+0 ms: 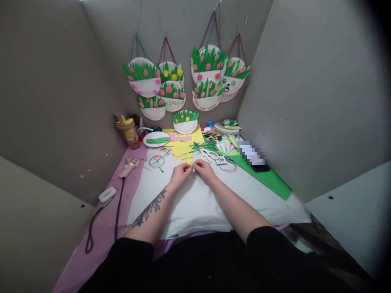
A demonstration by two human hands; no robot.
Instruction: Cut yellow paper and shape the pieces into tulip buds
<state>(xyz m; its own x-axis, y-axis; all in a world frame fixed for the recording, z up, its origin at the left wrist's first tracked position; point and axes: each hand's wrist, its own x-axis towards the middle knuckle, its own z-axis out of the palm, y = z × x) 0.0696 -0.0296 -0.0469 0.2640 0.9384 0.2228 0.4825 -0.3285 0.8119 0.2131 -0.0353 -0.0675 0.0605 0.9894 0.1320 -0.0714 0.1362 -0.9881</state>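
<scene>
My left hand point(182, 172) and my right hand point(204, 170) meet over the white sheet point(195, 203), with thumbs and fingertips pinched together. Whatever sits between the fingertips is too small to make out. Just beyond them lies a scatter of small yellow paper scraps point(184, 158) in front of yellow paper sheets point(181, 149). White-handled scissors point(207, 154) rest close to my right hand. Left of my left hand is a ring-shaped loop point(157, 161) among green and pink scraps.
Paper-plate flower baskets point(143, 83) hang on the back wall. A glue gun point(130, 167), a white case point(107, 194) and a brown cup point(130, 134) stand left. A plate with green strips point(156, 139) lies behind. Right are a phone point(253, 156) and green paper point(271, 181).
</scene>
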